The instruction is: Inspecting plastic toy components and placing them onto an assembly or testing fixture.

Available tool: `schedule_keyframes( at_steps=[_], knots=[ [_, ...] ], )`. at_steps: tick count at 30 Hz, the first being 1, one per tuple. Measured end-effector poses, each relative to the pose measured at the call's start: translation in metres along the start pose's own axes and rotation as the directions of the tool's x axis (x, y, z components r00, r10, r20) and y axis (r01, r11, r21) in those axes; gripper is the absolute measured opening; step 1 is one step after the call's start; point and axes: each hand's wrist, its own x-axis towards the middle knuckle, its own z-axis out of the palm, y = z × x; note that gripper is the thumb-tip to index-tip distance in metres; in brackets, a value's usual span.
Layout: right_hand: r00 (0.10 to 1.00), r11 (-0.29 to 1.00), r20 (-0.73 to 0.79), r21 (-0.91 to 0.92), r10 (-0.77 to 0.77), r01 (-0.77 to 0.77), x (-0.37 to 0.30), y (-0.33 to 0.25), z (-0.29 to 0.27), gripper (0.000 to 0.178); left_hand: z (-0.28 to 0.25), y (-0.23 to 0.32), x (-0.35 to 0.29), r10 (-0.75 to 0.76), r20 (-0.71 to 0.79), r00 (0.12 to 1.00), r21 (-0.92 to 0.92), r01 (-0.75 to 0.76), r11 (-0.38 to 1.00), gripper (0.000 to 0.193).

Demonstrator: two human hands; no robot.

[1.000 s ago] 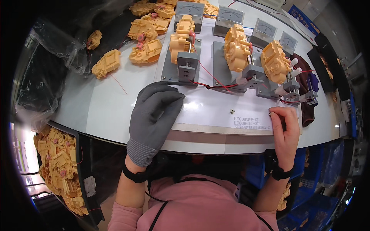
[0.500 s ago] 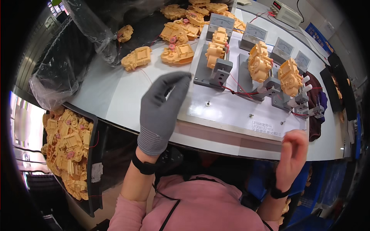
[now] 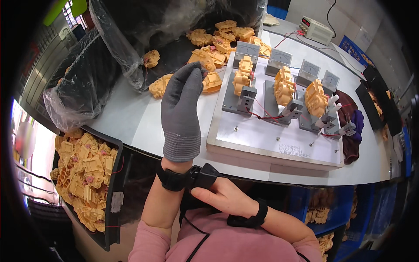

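Note:
My left hand, in a grey knit glove, is raised at the near left of the table. Its fingers are pressed together, and nothing shows in them. Behind the fingertips lie yellow plastic gear housings, partly covered by the glove. A black strap rings the left wrist, with a small black box-shaped device on it. My bare right hand reaches across my body and grips that device, thumb at its lower side.
A white test board holds three yellow gear housings in grey fixtures, with several meters behind. A black crate full of housings stands at lower left. Plastic-lined bins rise at far left. A power supply sits at the back.
My right hand has moved left from the board's front right corner to the device on my left wrist. My left hand has risen slightly, and its fingers have closed together. The view has shifted.

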Motion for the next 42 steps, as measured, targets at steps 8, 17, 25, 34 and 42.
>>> schedule_keyframes(
  at_steps=[8,17,25,34,42],
  knots=[
    [0.993,0.991,-0.054,0.087,0.109,-0.104,-0.005,-0.013,-0.002,0.043,-0.007,0.005,0.002,0.522,0.412,0.747,0.700,-0.626,0.343,0.021],
    [0.986,0.987,-0.094,-0.064,0.139,-0.146,-0.015,-0.020,0.003,0.048,-0.002,-0.006,-0.007,-0.170,-0.074,0.983,-0.220,0.150,0.964,0.030],
    [0.949,0.980,-0.306,0.153,-0.075,0.127,-0.034,-0.036,-0.044,0.036,-0.023,-0.025,-0.010,0.026,0.031,0.999,-0.014,-0.026,1.000,0.038],
    [0.483,0.541,-0.805,0.251,-0.343,0.803,-0.092,-0.061,-0.140,0.045,-0.029,-0.015,-0.030,-0.238,-0.001,0.971,0.117,0.236,0.965,0.036],
    [0.213,0.683,-0.845,-0.222,-0.491,0.696,-0.111,-0.059,-0.149,0.041,-0.009,-0.009,-0.053,-0.313,0.102,0.944,0.306,0.269,0.913,0.030]
  ],
)
